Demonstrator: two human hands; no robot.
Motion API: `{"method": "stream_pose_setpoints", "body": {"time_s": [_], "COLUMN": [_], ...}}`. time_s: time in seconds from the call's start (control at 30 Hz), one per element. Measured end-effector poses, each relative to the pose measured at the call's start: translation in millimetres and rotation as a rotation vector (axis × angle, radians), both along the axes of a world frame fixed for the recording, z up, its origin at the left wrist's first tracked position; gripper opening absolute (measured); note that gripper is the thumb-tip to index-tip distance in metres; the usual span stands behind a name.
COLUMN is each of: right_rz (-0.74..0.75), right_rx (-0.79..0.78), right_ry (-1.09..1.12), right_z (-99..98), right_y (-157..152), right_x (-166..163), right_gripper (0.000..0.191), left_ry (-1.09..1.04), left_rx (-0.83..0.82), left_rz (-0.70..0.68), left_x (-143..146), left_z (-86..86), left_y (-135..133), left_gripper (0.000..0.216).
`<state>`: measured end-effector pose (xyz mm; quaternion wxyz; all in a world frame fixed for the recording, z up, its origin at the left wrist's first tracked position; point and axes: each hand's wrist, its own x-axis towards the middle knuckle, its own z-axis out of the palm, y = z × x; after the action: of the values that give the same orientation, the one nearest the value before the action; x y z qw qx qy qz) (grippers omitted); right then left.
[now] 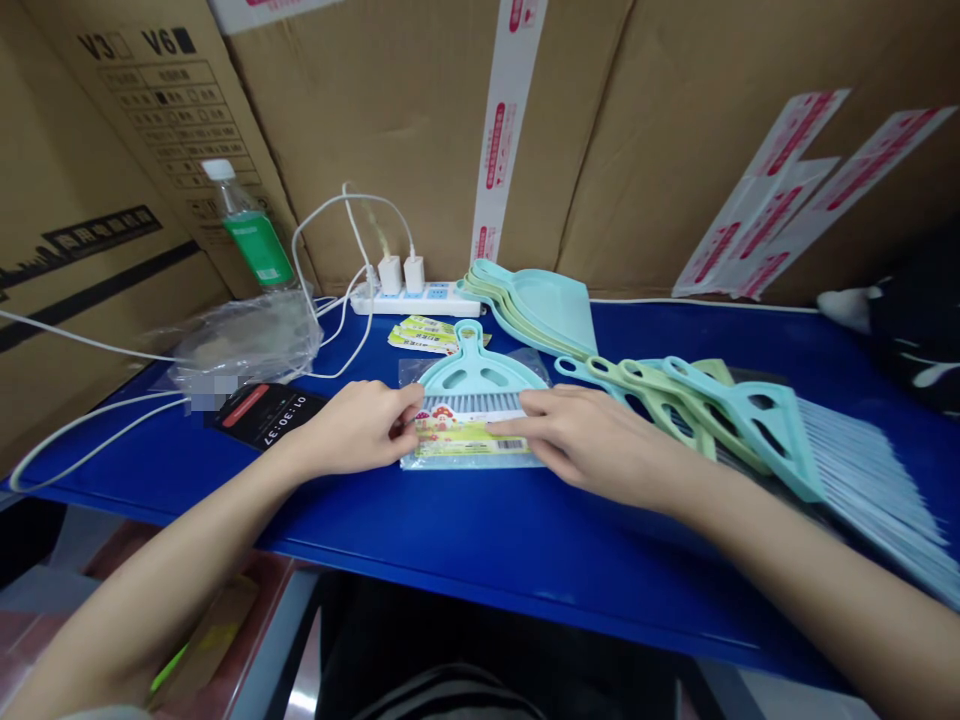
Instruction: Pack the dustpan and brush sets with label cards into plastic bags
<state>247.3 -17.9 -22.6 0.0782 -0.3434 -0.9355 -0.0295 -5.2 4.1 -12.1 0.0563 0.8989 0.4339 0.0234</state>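
A pale blue dustpan [471, 372] with a grey-blue bristled brush [480, 402] lies in a clear plastic bag [409, 375] at the table's middle. Across its lower part is a yellow-green printed label card [457, 433]. At the bag's left edge, my left hand [367, 425] is closed, thumb and fingers pinching the plastic. From the right side my right hand [589, 435] reaches over, its index finger stretched out onto the label and the other fingers partly bent.
More brushes [765, 420] in blue and green lie to the right. Behind stand stacked dustpans [547, 300], loose label cards [424, 335] and a power strip [442, 300]. Left are a phone [262, 415], crumpled plastic [247, 340], a bottle [259, 245] and white cables [97, 410]. Cardboard [390, 120] walls the back.
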Motion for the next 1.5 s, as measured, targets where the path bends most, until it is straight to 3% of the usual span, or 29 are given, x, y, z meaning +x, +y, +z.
{"method": "stream_pose_setpoints", "body": {"time_s": [0.4,0.57,0.83,1.27,1.4,1.5], "right_rz": [-0.243,-0.317,-0.432,-0.461,-0.485,-0.527], "right_rx": [-0.194,-0.239,-0.308,-0.358,-0.45,-0.609], "right_ry": [-0.064,-0.102,0.051,0.033,0.144,0.302], "right_z": [17.5,20.9,7.6,5.6,8.6,12.5], "right_y": [7.7,6.7,3.8,4.6,5.7,5.9], "right_x": [30.1,24.0,9.3,7.1,9.2,8.6], "right_gripper": [0.041,0.031,0.006,0.025,0.025,0.035], "left_ry": [-0.043,-0.036,-0.043,-0.049,-0.034,-0.049], "left_rx": [-0.018,-0.038,-0.036,-0.062,-0.025,-0.034], "left_rz": [0.004,0.016,0.023,0.058,0.074,0.071], "left_x": [-0.5,0.0,-0.4,1.8,1.2,1.3], "left_z": [-1.5,0.0,-0.3,-0.5,-2.0,-1.7], "left_y": [1.6,1.1,0.3,-0.3,-0.8,-1.3], "left_gripper": [0.017,0.019,0.018,0.023,0.026,0.028]}}
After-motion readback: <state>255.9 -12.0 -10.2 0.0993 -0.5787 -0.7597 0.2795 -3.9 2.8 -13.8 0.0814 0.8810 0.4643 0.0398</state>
